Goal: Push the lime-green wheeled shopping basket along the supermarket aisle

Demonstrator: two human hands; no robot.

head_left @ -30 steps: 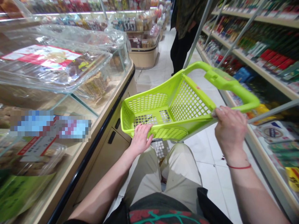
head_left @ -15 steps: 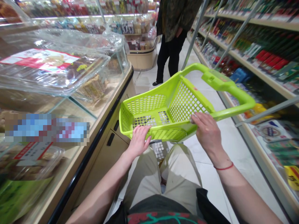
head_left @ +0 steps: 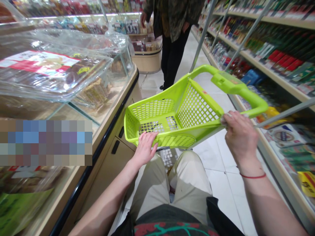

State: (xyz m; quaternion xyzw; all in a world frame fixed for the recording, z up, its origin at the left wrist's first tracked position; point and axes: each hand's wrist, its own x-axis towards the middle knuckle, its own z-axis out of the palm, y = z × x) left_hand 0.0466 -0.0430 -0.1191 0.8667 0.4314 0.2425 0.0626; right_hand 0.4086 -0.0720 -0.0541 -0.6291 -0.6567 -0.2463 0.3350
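A bright green shopping cart [head_left: 187, 139] with a perforated basket stands across my knees, its looped handle pointing right. My left hand [head_left: 145, 147] rests on the near rim, fingers hooked over it and thumb outside. At the base of the handle, by the basket's right corner, my right hand [head_left: 241, 136] is closed, with a small crumpled whitish thing [head_left: 224, 120] at its fingertips against the green plastic. What that thing is, I cannot make out. The basket shows only its grid floor.
On the left, a glass-fronted counter [head_left: 98, 139] with a black edge holds wrapped food packs. Shelves of packaged goods [head_left: 278, 65] run along the right behind grey metal bars. A person [head_left: 172, 46] in dark trousers stands in the aisle beyond the cart.
My right hand has slid right along the cart's rim toward the handle. My left hand has stayed on the near rim. The person in the aisle has shifted left, and another hand of theirs shows.
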